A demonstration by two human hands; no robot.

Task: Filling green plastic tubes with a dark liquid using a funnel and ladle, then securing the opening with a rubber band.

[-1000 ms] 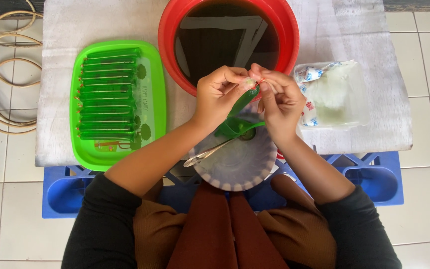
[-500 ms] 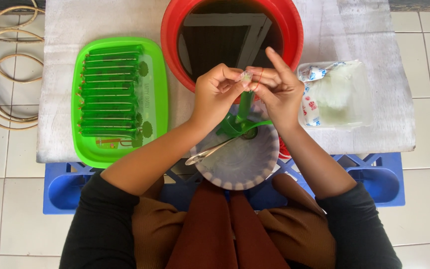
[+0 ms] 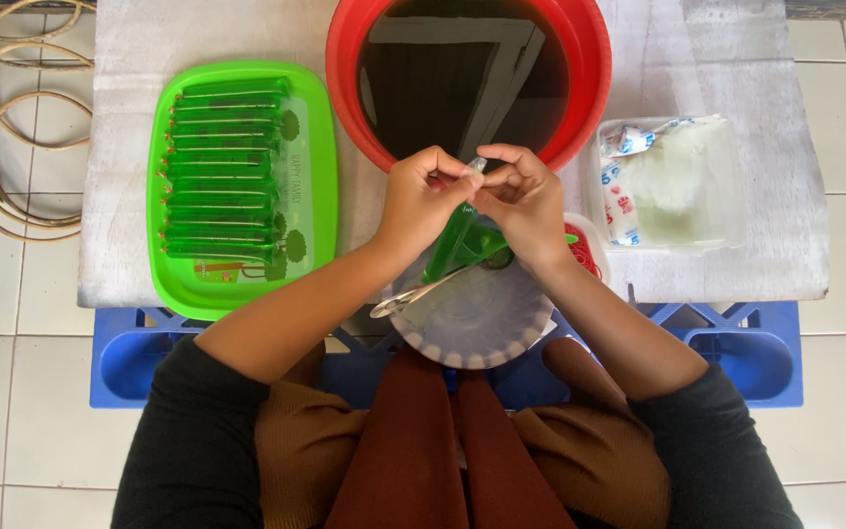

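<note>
My left hand (image 3: 426, 198) and my right hand (image 3: 523, 200) meet above a clear plastic bowl (image 3: 477, 323), both pinching the twisted clear top of a long thin plastic tube bag of green liquid (image 3: 450, 245). The green bag hangs down between the hands toward the bowl. A metal spoon (image 3: 413, 294) rests on the bowl's left rim. A green funnel (image 3: 490, 245) sits partly hidden under my right hand.
A big red basin (image 3: 345, 69) of dark liquid stands behind the hands. Left is a green tray (image 3: 315, 157) with several filled green tube bags (image 3: 227, 167). Right is a clear box (image 3: 727, 186) of plastic bags. Red rubber bands (image 3: 585, 253) lie by my right wrist. A cord (image 3: 2, 127) coils on the floor.
Both hands stayed together at the top of the green bag, fingers shifting as they twist it. The right fingers curled in closer to the left hand.
</note>
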